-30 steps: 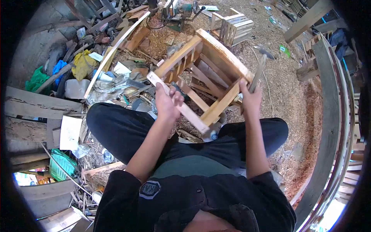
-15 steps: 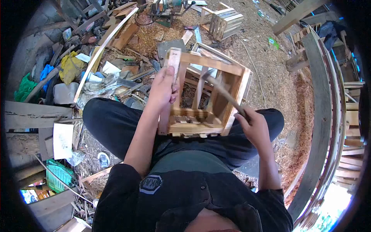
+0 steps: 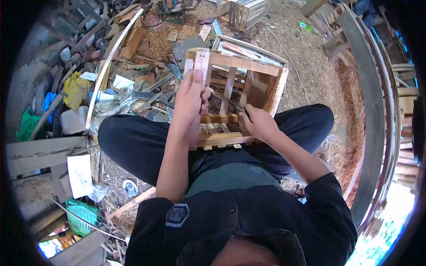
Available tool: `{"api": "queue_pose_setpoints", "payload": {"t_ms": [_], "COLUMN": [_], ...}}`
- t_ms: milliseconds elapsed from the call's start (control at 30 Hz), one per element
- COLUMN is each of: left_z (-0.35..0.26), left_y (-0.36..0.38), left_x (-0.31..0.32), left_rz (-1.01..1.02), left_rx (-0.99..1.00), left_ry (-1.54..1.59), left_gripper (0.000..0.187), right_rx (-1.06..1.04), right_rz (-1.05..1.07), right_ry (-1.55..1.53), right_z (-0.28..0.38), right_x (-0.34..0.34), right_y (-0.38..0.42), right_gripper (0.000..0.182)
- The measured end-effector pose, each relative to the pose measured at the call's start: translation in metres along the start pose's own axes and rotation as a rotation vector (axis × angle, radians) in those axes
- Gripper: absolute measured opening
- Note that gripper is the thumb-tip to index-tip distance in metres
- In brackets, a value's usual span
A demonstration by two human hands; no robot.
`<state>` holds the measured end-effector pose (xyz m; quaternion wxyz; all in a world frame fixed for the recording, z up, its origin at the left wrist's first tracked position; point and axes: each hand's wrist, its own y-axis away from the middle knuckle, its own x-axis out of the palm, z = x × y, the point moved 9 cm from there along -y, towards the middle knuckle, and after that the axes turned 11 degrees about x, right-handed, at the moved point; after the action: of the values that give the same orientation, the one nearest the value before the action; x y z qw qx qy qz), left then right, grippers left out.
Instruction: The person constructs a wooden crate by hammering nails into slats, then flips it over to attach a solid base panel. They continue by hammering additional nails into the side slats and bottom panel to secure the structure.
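Note:
A wooden frame crate [image 3: 277, 91] rests on my lap, tilted, its slats and open middle facing up. My left hand [image 3: 191, 95] wraps round a pale wooden slat [image 3: 202, 64] along the crate's left edge. Across the opening lies the handle of a hammer [image 3: 223, 97], held in my right hand [image 3: 257, 122] near the crate's lower right. The hammer's head end is by the left-hand slat, partly hidden behind the fingers of my left hand.
A slatted wooden crate [image 3: 247, 15] stands on the sawdust floor ahead. Scrap wood, a yellow bag [image 3: 75, 90] and plastic litter lie at left, with a green basket [image 3: 82, 217] below. A long curved plank [image 3: 370, 111] runs down the right side.
My right hand has moved left and slightly up with the hammer, whose head has gone from the crate's upper middle to the left slat. The view has shifted a little.

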<state>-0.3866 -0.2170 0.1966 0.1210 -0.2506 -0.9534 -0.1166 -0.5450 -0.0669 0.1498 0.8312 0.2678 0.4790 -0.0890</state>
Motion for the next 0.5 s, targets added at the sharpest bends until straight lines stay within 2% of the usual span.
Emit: {"api": "queue_pose_setpoints", "payload": {"t_ms": [200, 433, 500], "left_z": [0.004, 0.002, 0.001], "left_y": [0.000, -0.002, -0.005], "left_x": [-0.001, -0.007, -0.008], "left_rz": [0.062, -0.046, -0.054], "left_rx": [0.049, 0.019, 0.031], "left_ry": [0.047, -0.112, -0.116], "left_gripper": [0.038, 0.043, 0.043], "right_rx": [0.155, 0.147, 0.157], "right_rz": [0.018, -0.033, -0.091], "right_ry": [-0.168, -0.155, -0.347], "right_z": [-0.010, -0.002, -0.003], "right_x": [0.012, 0.019, 0.029], "right_y": [0.008, -0.002, -0.012], "right_gripper": [0.035, 0.044, 0.044]}}
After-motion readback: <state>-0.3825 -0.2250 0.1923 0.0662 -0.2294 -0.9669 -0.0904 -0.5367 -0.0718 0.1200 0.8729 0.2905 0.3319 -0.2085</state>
